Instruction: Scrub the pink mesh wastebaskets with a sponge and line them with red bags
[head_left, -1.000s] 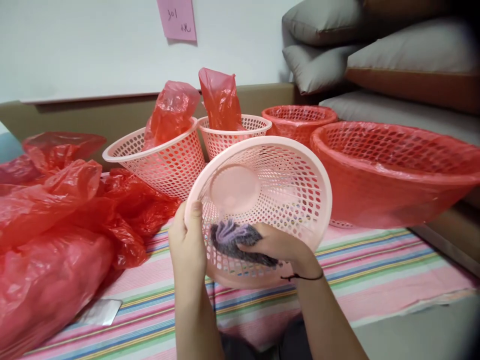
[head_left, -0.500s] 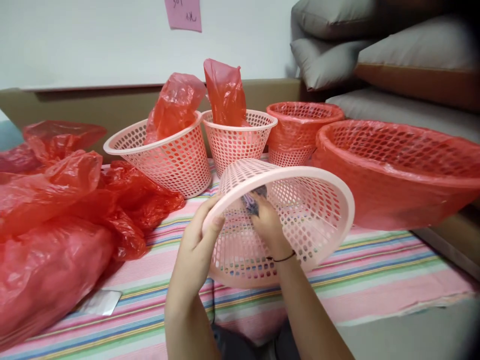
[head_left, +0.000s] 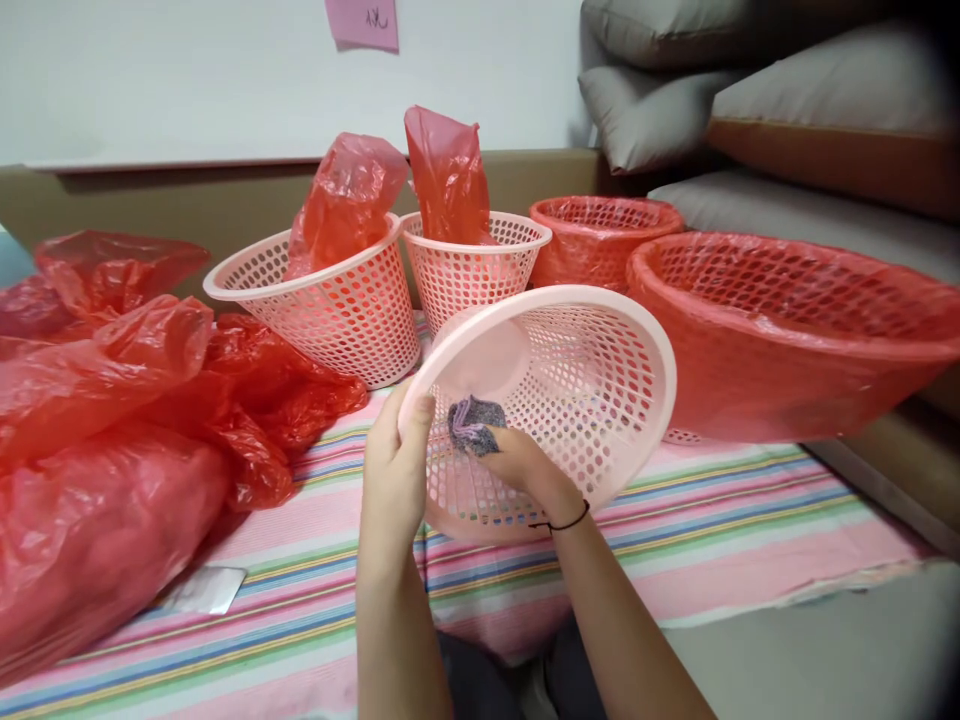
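My left hand clasps the pale pink basket at its rim's nine o'clock, its mouth tipped toward me at twelve, while my right hand grips a grey-and-purple cloth inside it. Crumpled red bags lie at ten o'clock on the striped sheet; a red-covered basket sits at two.
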